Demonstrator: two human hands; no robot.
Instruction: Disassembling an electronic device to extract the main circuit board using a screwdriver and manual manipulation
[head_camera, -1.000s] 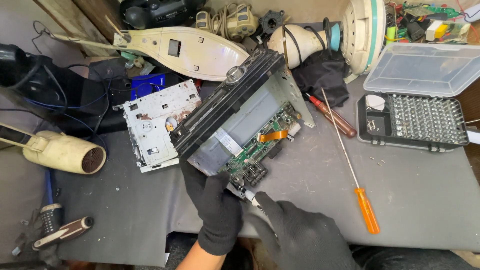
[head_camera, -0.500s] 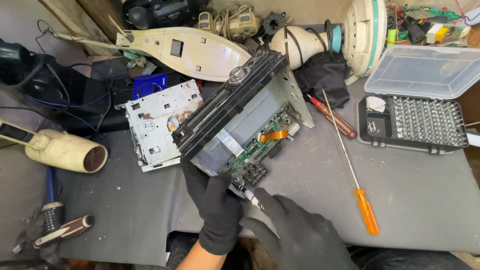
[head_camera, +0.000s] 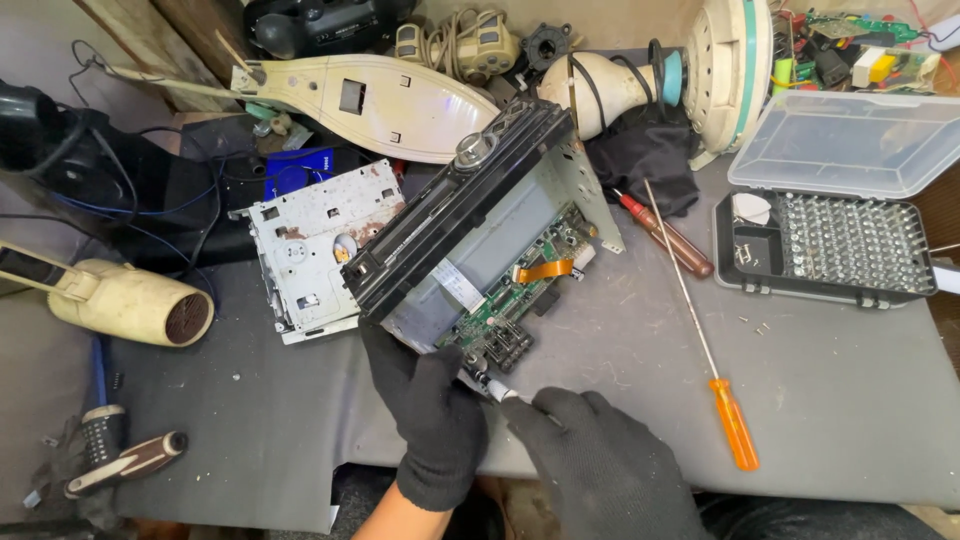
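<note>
Both hands wear black knit gloves and work at the near edge of the desk (head_camera: 850, 400), a grey-topped surface crowded with scrap electronics. The left hand (head_camera: 432, 415) grips the near lower corner of an opened car stereo chassis (head_camera: 480, 240), its fingers curled up under and against the metal frame, holding the unit tilted so the black faceplate faces left and the bare inside faces up. The right hand (head_camera: 600, 460) is closed around a small silver-tipped tool (head_camera: 492, 388), whose tip rests against the near edge of the green circuit board (head_camera: 510, 310), just beside the left hand's fingertips (head_camera: 455, 365). What kind of tool it is cannot be told, since the glove hides most of it.

The chassis sits around the middle of the desk, reaching from the near edge up toward the far side. An orange ribbon cable (head_camera: 545, 270) curls across the board. Touching the chassis on its left lies a detached silver disc mechanism (head_camera: 310, 250).

To the right, well apart from the hands, an orange-handled screwdriver (head_camera: 715, 385) lies with its long shaft pointing toward the far edge, and a red-handled one (head_camera: 665, 235) lies near it. At the right edge stands an open bit case (head_camera: 830, 250) with its clear lid raised. A cream hair dryer (head_camera: 130, 300) lies at the left edge.
</note>
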